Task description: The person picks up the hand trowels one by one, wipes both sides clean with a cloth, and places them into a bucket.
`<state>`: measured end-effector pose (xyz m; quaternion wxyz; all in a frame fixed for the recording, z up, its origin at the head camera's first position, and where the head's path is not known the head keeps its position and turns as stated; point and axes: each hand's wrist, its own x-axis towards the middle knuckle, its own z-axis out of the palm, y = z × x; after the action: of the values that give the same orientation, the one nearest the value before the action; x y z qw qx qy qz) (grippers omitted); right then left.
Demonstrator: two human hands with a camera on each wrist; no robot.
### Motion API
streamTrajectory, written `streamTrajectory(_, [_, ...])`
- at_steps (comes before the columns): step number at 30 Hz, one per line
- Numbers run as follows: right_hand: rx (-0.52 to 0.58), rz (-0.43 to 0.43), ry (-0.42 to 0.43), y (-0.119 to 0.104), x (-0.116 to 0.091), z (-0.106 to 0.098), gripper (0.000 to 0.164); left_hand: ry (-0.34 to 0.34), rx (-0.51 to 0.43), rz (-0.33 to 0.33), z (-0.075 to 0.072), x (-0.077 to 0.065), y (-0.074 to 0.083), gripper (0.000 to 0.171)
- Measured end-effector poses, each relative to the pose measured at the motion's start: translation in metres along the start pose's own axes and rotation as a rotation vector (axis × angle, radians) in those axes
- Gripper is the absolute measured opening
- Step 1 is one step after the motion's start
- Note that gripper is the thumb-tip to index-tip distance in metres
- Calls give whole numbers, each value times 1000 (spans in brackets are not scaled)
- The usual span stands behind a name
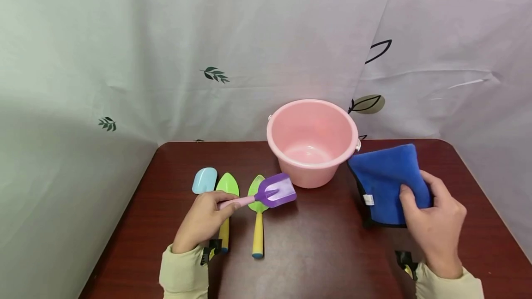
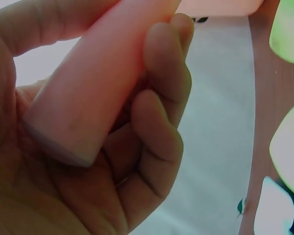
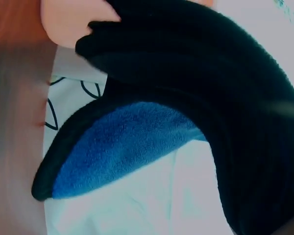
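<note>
My left hand [image 1: 200, 219] grips the pink handle of a small garden shovel with a purple blade [image 1: 283, 191]. The blade points right, over a green trowel in the head view. In the left wrist view, fingers curl around the shovel's pink handle [image 2: 90, 83], its butt end near the palm. On the right, my right hand [image 1: 440, 225] pinches a folded cloth [image 1: 384, 176], blue with black edging and a small white tag, thumb on the front. The right wrist view shows the cloth's blue fleecy side [image 3: 127, 142] below a broad black part; the fingers are hidden there.
A pink bucket [image 1: 311, 176] stands at the back middle, between the hands. Two green trowels with yellow handles, one nearer the left hand [image 1: 227, 182] and one farther right [image 1: 258, 236], lie on the dark red table [image 1: 316, 253]. A light blue blade [image 1: 205, 180] lies beyond the left hand.
</note>
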<state>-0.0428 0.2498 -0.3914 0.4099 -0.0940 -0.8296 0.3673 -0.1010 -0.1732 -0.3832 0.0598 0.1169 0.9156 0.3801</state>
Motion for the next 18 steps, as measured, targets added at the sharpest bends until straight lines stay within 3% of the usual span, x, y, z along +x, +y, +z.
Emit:
streamTrajectory(7, [-5,-181,-62,2,-9,7,39,15,-5,73,17,5,9,10])
streamTrajectory(18, [-26,-364,-210,-11,-23,20,35,-14,0,153,34,7,21,6])
